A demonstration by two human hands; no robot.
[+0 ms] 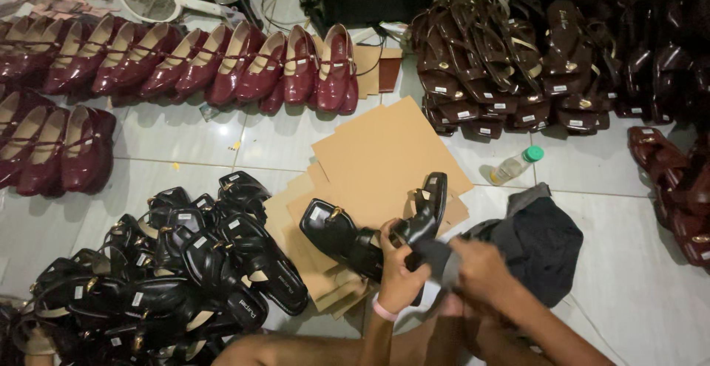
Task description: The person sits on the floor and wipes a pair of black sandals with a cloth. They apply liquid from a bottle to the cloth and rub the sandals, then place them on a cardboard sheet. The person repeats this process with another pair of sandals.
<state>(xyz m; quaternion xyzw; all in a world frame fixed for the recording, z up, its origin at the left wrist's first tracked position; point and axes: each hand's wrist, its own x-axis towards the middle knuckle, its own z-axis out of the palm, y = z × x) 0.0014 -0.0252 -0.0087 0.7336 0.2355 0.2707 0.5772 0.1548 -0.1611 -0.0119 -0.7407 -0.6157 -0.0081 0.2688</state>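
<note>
My left hand (396, 266) grips a black heeled sandal (427, 211) by its back part, holding it just above the floor. A second black sandal (333, 234) lies right beside it, partly under my left hand. My right hand (481, 266) presses a dark cloth (438, 255) against the held sandal. A pink band circles my left wrist. Both sandals rest over a stack of brown cardboard sheets (384, 155).
A heap of black sandals (177, 262) lies at the left. Rows of dark red shoes (200, 63) line the back and left. Brown sandals (510, 63) pile at the back right. A small bottle (515, 165) and dark clothing (543, 240) sit at the right.
</note>
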